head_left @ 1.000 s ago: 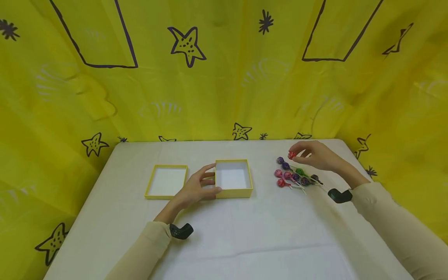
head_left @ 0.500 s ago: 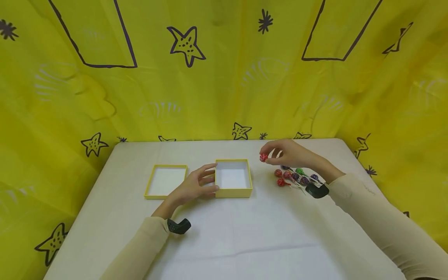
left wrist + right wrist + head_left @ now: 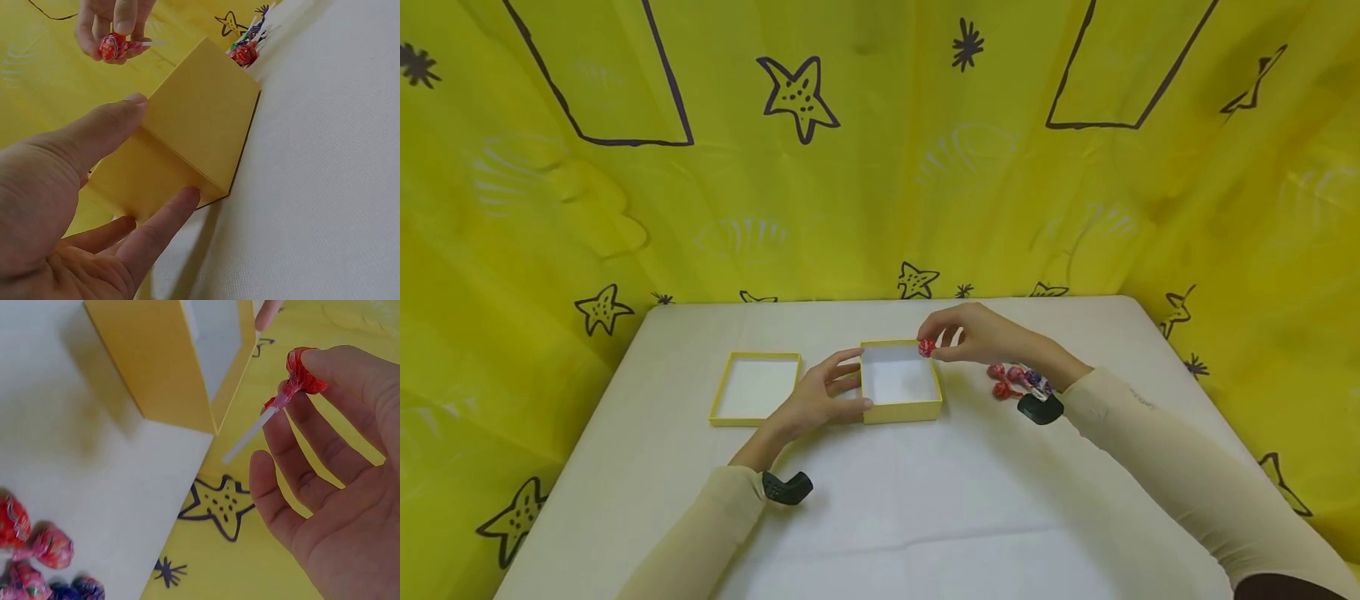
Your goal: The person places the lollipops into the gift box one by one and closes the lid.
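Observation:
A yellow box [image 3: 901, 412] with a white inside stands without its lid mid-table. My left hand [image 3: 820, 398] holds it at its left side. In the left wrist view the thumb [image 3: 119, 122] lies by the upper front corner and the other fingers touch the left wall. My right hand [image 3: 973, 332] pinches a red-wrapped lollipop [image 3: 927, 347] by its head, over the box's far right corner. Its white stick [image 3: 250, 434] points away from the palm in the right wrist view. Several more lollipops [image 3: 1002, 391] lie right of the box, partly hidden by the right wrist.
A shallow yellow-rimmed lid [image 3: 756, 422] lies left of the box, white inside facing up. White cloth covers the table [image 3: 880, 500]. A yellow curtain [image 3: 865, 192] with starfish drawings hangs behind and at both sides.
My right hand has carried the red lollipop leftward from above the lollipop pile to the box's right rim. My left hand has stayed at the box, which has hardly moved.

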{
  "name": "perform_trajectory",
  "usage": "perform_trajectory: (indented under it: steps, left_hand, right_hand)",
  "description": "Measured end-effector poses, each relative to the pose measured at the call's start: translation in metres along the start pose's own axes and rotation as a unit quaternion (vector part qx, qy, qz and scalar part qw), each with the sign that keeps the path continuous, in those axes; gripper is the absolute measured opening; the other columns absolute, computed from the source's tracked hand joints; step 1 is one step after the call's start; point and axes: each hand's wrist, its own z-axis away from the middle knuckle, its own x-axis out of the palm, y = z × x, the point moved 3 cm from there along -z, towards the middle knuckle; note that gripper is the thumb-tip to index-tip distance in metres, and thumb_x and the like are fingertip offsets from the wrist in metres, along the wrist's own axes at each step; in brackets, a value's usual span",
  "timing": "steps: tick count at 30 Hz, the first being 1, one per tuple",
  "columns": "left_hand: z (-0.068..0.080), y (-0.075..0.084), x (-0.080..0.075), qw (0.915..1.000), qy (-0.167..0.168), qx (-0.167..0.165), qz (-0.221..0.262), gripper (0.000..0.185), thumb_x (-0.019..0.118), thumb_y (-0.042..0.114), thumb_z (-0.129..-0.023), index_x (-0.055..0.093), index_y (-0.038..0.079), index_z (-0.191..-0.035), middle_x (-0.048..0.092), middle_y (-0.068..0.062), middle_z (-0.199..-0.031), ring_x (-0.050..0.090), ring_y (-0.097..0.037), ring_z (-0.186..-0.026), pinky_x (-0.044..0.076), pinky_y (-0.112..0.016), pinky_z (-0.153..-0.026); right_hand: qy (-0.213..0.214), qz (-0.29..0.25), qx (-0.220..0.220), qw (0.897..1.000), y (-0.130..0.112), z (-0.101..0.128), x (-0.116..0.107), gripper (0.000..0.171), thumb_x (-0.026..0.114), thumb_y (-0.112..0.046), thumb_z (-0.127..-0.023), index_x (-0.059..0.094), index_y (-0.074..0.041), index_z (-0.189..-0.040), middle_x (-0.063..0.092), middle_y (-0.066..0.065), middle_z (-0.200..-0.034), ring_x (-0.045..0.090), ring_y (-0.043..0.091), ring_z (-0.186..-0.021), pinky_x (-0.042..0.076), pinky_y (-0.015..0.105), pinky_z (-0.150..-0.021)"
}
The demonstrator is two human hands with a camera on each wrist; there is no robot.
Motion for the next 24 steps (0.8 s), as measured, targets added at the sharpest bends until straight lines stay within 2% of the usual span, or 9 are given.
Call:
perform_trajectory:
  steps: [7, 12, 24]
  left_hand:
    - [0.000, -0.002, 0.000, 0.9994, 0.019, -0.019, -0.021, 0.089, 0.085, 0.007, -0.084, 0.037, 0.018, -0.158, 0.039, -0.019, -0.160, 0.046, -0.038, -0.142, 0.049, -0.048, -0.107]
    - [-0.001, -0.003, 0.000, 0.9991, 0.017, -0.021, -0.032, 0.091, 0.086, 0.011, -0.084, 0.035, 0.019, -0.159, 0.036, -0.018, -0.162, 0.045, -0.038, -0.142, 0.048, -0.050, -0.108]
    - [-0.002, -0.002, -0.001, 0.9991, 0.015, 0.003, -0.038, 0.088, 0.085, 0.008, -0.085, 0.036, 0.018, -0.158, 0.030, -0.014, -0.165, 0.047, -0.037, -0.141, 0.054, -0.044, -0.100]
  right_hand:
    - [-0.019, -0.016, -0.026, 0.999, -0.011, -0.024, 0.018, 0.022, 0.076, -0.011, -0.094, 0.074, -0.010, -0.116, 0.073, -0.006, -0.105, 0.067, 0.016, -0.092, 0.058, 0.034, -0.084]
    - [-0.029, -0.033, -0.049, 0.998, -0.014, -0.036, 0.033, 0.018, 0.077, -0.009, -0.092, 0.075, -0.013, -0.109, 0.073, -0.006, -0.100, 0.068, 0.015, -0.089, 0.058, 0.033, -0.084]
    - [-0.052, -0.058, -0.031, 0.996, -0.005, -0.053, 0.066, 0.017, 0.078, -0.009, -0.091, 0.076, -0.011, -0.108, 0.074, -0.006, -0.098, 0.069, 0.017, -0.091, 0.058, 0.029, -0.083]
